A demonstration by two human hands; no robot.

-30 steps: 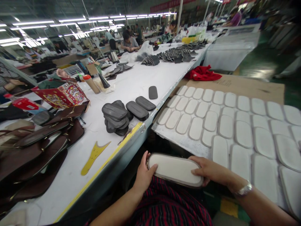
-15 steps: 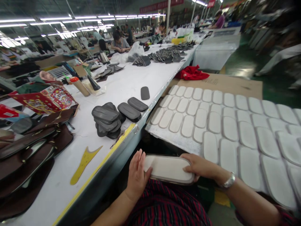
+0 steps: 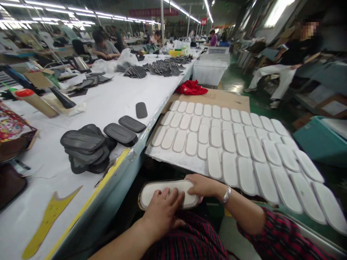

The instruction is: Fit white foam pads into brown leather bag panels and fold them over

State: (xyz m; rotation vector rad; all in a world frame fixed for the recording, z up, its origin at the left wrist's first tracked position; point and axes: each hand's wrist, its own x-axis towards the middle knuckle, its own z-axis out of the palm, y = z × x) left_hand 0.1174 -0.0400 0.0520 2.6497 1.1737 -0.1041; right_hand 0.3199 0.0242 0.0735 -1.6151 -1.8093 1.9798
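Observation:
Held over my lap is a white oval panel (image 3: 150, 190) with a darker rim, its length running left to right. My right hand (image 3: 202, 186) grips its right end, thumb on top and the other fingers partly hidden underneath. Across the middle of the panel's white face lies my left hand (image 3: 162, 210), fingers slightly spread and touching the surface. To the right, rows of similar white oval panels (image 3: 228, 174) cover a board, some overlapping. Dark grey oval pieces (image 3: 84, 139) are stacked on the white table (image 3: 108, 104) to the left, with smaller piles beside them.
A yellow forked template (image 3: 50, 220) lies near the table's yellow-taped edge. A red cloth (image 3: 191, 87) rests on cardboard (image 3: 225, 100) behind the panels. Farther back are clear plastic bins (image 3: 208, 72). A seated person (image 3: 294, 59) is at the far right, beyond a teal bin (image 3: 322, 141).
My left hand has moved from the panel's left end onto the middle of its face. My right hand keeps its grip. The view has turned right, bringing a seated person into sight.

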